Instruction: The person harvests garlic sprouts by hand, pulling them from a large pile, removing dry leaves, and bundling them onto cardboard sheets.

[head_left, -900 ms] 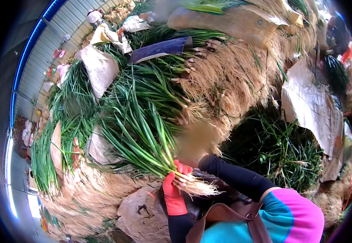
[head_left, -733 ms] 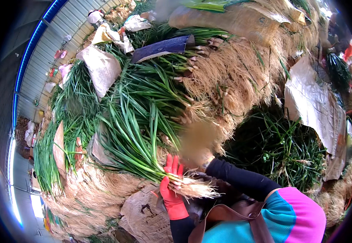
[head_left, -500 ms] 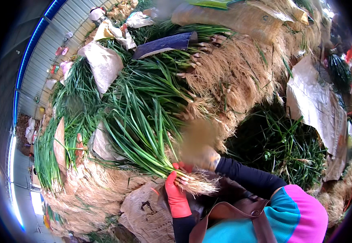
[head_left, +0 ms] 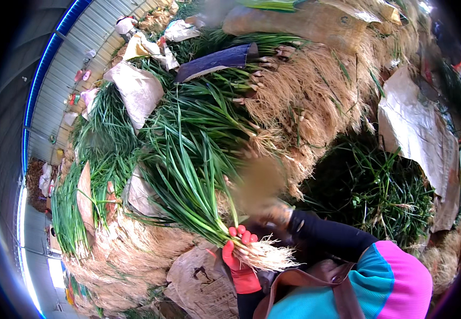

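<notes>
My left hand (head_left: 239, 255), in a red glove, is closed around the lower stems of a bunch of green garlic (head_left: 196, 194). The long flat leaves fan out to the upper left, and the pale stringy roots (head_left: 270, 255) hang out to the right of the fist. My right hand (head_left: 277, 213), in a patterned glove below a dark sleeve, is just above the roots and to the right of the stems. A brownish blurred spot covers part of it, so its fingers are hidden. More green garlic (head_left: 214, 111) lies right behind the bunch.
A brown apron (head_left: 315, 282) covers my lap. Beside my left arm lies a printed sack (head_left: 201, 282). To the right is a dark heap of loose leaves (head_left: 368, 186) with a whitish sheet (head_left: 416, 133) beyond. A large rooty pile (head_left: 315, 90) rises ahead, near a blue roll-like piece (head_left: 217, 61).
My left hand has shifted slightly right and down in view with the bunch, and its fingers now show wrapped over the stems. My right hand has moved slightly down and back from the stems.
</notes>
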The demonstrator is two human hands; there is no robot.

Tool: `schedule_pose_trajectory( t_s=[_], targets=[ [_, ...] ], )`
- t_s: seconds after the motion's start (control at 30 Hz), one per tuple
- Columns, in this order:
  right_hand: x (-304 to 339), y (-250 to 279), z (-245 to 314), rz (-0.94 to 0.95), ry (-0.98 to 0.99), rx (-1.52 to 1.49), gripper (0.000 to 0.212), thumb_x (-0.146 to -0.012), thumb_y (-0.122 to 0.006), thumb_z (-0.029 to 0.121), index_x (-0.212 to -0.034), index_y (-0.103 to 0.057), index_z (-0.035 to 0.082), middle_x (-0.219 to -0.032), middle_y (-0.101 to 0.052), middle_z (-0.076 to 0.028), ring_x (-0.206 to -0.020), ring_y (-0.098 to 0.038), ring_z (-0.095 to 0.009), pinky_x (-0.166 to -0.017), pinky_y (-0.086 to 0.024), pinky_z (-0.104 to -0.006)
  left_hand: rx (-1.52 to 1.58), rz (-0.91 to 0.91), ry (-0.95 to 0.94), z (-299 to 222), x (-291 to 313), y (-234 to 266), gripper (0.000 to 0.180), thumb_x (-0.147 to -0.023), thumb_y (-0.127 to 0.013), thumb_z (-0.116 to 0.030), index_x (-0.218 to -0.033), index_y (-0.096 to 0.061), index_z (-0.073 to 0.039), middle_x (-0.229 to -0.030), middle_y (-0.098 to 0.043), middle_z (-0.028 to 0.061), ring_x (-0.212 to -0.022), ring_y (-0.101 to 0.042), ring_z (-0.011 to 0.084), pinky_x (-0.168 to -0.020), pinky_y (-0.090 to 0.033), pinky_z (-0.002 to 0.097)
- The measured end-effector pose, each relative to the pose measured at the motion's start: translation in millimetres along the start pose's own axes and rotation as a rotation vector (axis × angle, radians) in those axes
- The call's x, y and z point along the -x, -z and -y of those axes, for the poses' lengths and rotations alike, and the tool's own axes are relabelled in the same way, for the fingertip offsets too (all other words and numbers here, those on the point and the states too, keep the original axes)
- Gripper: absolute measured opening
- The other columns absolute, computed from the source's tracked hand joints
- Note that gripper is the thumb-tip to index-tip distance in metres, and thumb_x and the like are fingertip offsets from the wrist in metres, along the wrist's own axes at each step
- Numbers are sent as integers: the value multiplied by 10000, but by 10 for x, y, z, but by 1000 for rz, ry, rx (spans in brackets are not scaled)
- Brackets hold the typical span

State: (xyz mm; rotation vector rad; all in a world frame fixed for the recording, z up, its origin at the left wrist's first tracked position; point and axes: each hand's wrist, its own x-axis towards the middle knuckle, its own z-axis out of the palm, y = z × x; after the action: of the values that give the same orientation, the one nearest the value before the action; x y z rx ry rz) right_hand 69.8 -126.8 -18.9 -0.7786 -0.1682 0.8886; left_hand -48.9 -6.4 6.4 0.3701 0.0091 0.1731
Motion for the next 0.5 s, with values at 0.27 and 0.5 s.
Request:
schedule_pose_trajectory(
  t_s=[0.27, 0.5],
  targets=[
    [224, 659, 248, 40, -188, 1886, 356, -793, -536, 455, -829, -662, 125, -794, -644, -118, -756, -611, -315, -664, -509, -379, 175, 464, -317, -462, 82, -762, 163, -857, -552, -120, -946, -415, -116, -869, -418, 27, -763, -495, 129, -647, -404, 284],
    [-547, 427, -49, -367, 299, 1317, 334, -824, -579, 398, -860, -605, 67, -745, -609, -152, -776, -611, -331, -669, -483, -428, -236, -145, -104, -164, -113, -311, 499, -847, -559, -141, -1305, -397, -27, -986, -564, 80, -824, -529, 175, -798, -439, 336]
  ],
)
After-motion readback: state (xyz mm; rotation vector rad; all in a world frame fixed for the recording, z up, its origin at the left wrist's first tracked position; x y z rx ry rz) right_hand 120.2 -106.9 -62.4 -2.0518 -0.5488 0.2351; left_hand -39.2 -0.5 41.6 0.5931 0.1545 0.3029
